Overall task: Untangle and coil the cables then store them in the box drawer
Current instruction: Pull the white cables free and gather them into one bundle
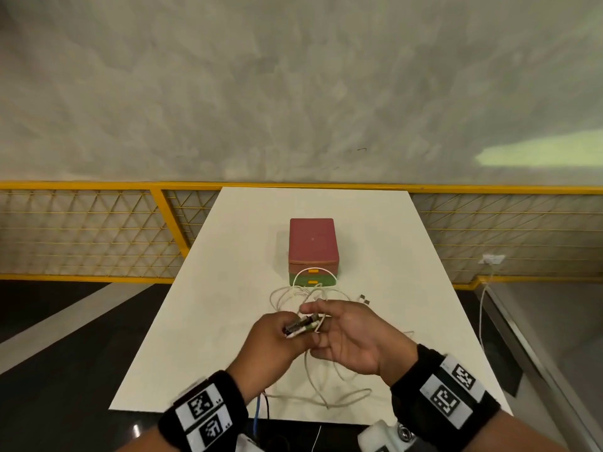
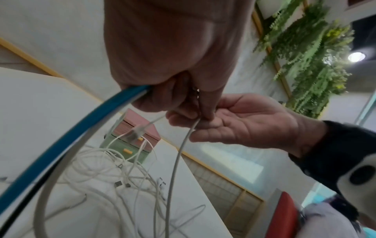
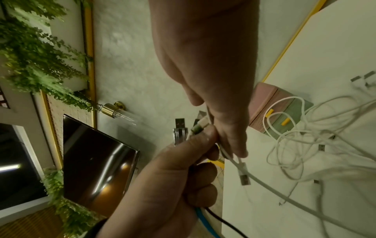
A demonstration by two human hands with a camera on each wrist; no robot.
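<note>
My left hand [image 1: 274,337] clutches gathered cable plugs [image 1: 301,326], my right hand [image 1: 349,334] pinches one white cable [image 2: 179,154]; beyond them, white cables [image 1: 306,295] lie tangled, box drawers [image 1: 312,278] closed.

No readable words, brands or numbers anywhere. Only signs: black-and-white square code markers on the left wristband [image 1: 204,415] and the right wristband [image 1: 452,391], two showing on each. Tiny characters sit beside the left pair, too small to make out. Box [image 1: 312,249] top carries one small pale dot, no lettering. Cable plugs show no legible marks.
</note>
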